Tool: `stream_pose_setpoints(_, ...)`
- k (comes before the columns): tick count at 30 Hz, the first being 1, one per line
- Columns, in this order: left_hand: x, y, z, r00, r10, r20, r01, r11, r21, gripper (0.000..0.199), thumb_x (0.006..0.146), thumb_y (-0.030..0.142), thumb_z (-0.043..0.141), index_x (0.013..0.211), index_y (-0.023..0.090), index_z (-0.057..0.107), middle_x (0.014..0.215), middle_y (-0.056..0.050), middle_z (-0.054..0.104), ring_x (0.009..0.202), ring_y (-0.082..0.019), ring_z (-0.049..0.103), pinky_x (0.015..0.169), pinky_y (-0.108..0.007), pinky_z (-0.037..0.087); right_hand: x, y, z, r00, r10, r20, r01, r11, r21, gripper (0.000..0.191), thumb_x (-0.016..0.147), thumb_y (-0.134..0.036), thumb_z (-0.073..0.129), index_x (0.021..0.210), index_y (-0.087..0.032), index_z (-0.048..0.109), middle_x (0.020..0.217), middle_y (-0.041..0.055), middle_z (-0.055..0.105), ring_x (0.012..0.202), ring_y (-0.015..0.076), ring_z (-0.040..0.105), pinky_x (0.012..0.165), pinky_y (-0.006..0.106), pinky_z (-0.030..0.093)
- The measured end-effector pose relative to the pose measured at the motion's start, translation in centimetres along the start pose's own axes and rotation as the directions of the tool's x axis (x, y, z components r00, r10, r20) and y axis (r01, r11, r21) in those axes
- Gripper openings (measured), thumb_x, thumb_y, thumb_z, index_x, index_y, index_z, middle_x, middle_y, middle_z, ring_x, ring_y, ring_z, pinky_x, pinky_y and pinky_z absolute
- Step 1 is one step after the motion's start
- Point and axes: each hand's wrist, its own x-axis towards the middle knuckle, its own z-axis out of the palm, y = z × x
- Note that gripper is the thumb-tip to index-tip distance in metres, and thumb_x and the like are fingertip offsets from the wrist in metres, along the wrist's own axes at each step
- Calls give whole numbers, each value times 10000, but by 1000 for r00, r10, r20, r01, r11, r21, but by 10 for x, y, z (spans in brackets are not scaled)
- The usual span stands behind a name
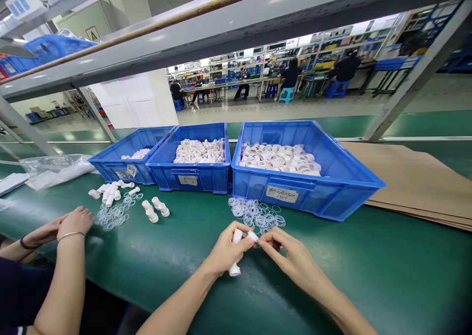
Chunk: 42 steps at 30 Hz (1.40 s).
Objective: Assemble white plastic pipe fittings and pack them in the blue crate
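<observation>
OK, wht fitting in L hand.

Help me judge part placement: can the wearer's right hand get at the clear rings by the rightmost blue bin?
Likely yes: the right hand is near the clear rings, nothing visibly blocking it, though busy at the white fitting.

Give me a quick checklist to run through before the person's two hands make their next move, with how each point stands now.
1. Left hand has a grip on the white pipe part: ok.
2. Right hand is close to that part: ok, its fingertips are at one end.
3. Clear rings are nearby: ok, piled just beyond both hands.
4. A ring sits on the part: cannot tell, too small and partly covered.
5. Neighbour's hands are well apart: ok, over to the left.
</observation>
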Motion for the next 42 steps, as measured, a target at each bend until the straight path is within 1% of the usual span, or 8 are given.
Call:
stream_pose_setpoints(4,-1,1,0,998,12,66,-10,1000,-24,464,808,547,690,990,179,474,814,16,631,439,-14,333,407,-187,241,2,3,-1,998,68,12,-69,995,77,349,953,-553,506,822,-245,603,790,5,595,722,174,527,667,310,421)
stream_pose_setpoints(10,-2,1,-2,993,-43,113,45,999,-19,509,772,586,712,983,188,473,625,98,479,401,-17,325,381,-182,221,2,0,-3,990,34,134,-68,965,254,317,951,-513,541,1112,-257,636,955,18,651,826,178,577,737,306,468)
stream_pose_setpoints(13,-1,1,-1,994,-49,95,50,999,-4,501,792,559,704,1038,180,487,634,81,544,395,-18,330,377,-184,210,2,0,-3,993,71,90,-95,949,301,326,935,-518,567,1085,-240,649,890,9,651,794,174,578,729,300,471)
stream_pose_setpoints(17,-1,4,1,997,-20,78,23,999,-38,465,799,531,706,1008,154,529,911,-33,686,406,5,348,385,-197,209,3,7,-3,992,130,7,-125,936,330,376,908,-545,593,1089,-222,654,898,20,653,816,182,592,745,302,489)
stream_pose_setpoints(20,-1,4,2,997,-6,81,13,996,-87,427,828,523,680,988,151,544,878,-24,677,390,7,345,391,-211,192,4,9,-4,991,131,5,-125,932,341,402,905,-547,596,1123,-217,661,921,38,658,837,192,599,761,316,505)
stream_pose_setpoints(30,5,-5,-7,956,1,293,104,934,-342,390,831,489,697,898,162,496,814,-32,675,328,3,349,354,-220,142,4,1,-10,993,114,22,-115,922,370,368,902,-554,587,1018,-220,691,893,36,657,817,192,580,700,293,487)
stream_pose_setpoints(38,8,-14,-5,907,-5,421,184,904,-385,432,781,485,751,963,165,526,790,-49,679,338,-24,368,343,-215,177,5,1,-8,991,133,-26,-118,937,328,412,853,-634,572,937,-251,698,808,36,666,660,188,572,596,280,520)
stream_pose_setpoints(42,-2,0,-13,967,17,256,72,940,-334,453,752,467,776,1018,163,571,800,-12,635,354,-19,366,361,-215,206,8,14,-5,990,135,31,-139,953,269,438,806,-671,584,885,-263,722,664,37,631,592,212,579,544,300,536)
